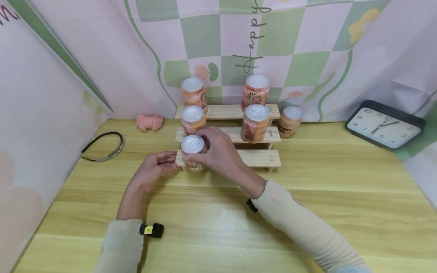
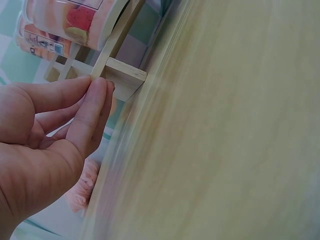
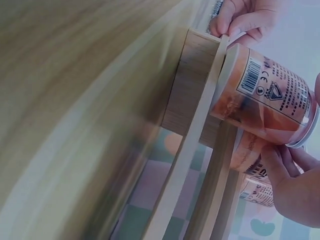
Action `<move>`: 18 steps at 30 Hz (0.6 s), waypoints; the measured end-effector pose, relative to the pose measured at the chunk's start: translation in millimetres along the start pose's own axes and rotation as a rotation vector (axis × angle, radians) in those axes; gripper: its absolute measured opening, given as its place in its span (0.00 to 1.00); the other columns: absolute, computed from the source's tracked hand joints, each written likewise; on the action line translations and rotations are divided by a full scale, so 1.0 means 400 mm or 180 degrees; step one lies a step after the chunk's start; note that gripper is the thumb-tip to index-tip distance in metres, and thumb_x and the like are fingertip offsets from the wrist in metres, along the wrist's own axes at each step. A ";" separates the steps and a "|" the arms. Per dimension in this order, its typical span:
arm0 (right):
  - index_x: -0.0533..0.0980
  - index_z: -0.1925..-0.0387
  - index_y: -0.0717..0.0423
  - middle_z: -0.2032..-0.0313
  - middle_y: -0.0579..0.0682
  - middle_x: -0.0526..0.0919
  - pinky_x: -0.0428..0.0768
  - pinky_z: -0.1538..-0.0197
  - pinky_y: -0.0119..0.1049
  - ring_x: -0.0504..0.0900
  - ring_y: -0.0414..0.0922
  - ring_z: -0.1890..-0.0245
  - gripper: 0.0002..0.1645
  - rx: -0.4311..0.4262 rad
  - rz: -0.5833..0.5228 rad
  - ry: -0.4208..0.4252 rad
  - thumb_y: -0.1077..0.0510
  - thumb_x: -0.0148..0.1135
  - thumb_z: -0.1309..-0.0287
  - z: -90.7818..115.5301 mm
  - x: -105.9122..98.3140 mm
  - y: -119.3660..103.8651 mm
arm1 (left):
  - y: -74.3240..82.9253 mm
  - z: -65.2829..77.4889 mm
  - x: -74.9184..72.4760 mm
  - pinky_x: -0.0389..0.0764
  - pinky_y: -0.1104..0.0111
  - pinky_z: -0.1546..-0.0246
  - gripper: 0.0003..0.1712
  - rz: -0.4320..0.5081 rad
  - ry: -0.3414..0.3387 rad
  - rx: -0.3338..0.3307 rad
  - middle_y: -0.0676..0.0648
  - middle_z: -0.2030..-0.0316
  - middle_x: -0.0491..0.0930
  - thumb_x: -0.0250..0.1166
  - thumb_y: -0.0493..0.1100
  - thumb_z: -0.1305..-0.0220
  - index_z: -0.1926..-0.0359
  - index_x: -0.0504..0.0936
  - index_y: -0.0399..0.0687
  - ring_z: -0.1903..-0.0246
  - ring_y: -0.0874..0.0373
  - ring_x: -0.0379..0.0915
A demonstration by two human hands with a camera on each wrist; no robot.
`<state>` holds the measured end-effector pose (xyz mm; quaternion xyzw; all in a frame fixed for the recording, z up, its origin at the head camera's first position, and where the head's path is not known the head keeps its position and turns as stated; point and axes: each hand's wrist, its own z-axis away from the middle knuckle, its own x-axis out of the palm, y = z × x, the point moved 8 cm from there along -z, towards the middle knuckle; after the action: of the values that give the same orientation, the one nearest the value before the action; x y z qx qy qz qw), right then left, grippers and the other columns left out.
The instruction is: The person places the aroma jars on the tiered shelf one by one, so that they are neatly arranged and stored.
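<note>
A tiered wooden display rack (image 1: 259, 157) stands on the table, with three steps. On the left end of its lowest step sits an orange-pink can (image 1: 193, 149) with a silver lid. My right hand (image 1: 222, 151) grips this can near its top, thumb on one side and fingers on the other. In the right wrist view the can (image 3: 265, 95) shows a barcode label, and its base meets the step. My left hand (image 1: 151, 168) pinches the left end of the lowest step between thumb and fingertips, seen closer in the left wrist view.
Similar cans stand on the upper steps, left (image 1: 194, 120) and right (image 1: 255, 123). One more can (image 1: 289, 122) is on the table right of the rack. Pink yarn (image 1: 149, 122) and a black headband (image 1: 117, 149) lie left; a clock (image 1: 384, 125) leans at right. A patterned curtain (image 1: 239, 38) hangs behind.
</note>
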<state>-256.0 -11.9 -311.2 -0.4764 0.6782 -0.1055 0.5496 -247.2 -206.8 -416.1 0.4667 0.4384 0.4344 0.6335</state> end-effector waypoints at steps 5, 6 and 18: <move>0.80 0.47 0.61 0.54 0.51 0.81 0.81 0.58 0.36 0.79 0.46 0.57 0.43 -0.0064 -0.0041 0.0044 0.41 0.85 0.61 0.004 -0.008 0.003 | 0.001 0.001 0.001 0.83 0.70 0.50 0.31 0.0026 -0.0017 0.0013 0.27 0.43 0.75 0.60 0.27 0.32 0.30 0.65 0.25 0.53 0.54 0.80; 0.80 0.47 0.61 0.54 0.51 0.81 0.81 0.59 0.37 0.80 0.47 0.57 0.43 -0.0077 -0.0071 0.0056 0.41 0.85 0.61 0.005 -0.011 0.003 | 0.000 0.001 0.002 0.83 0.70 0.50 0.31 0.0028 -0.0017 0.0005 0.27 0.43 0.75 0.60 0.26 0.32 0.30 0.65 0.26 0.53 0.54 0.80; 0.79 0.46 0.65 0.51 0.56 0.82 0.83 0.44 0.41 0.81 0.48 0.49 0.34 -0.0228 -0.0507 0.0254 0.54 0.83 0.53 0.023 -0.102 -0.006 | -0.002 -0.003 0.001 0.83 0.69 0.50 0.31 0.0008 0.0012 0.0002 0.27 0.42 0.75 0.61 0.26 0.33 0.30 0.66 0.26 0.53 0.57 0.80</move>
<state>-249.4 21.5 -286.7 -0.5436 0.6628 -0.1434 0.4946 -248.1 -206.5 -417.3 0.4666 0.4391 0.4360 0.6320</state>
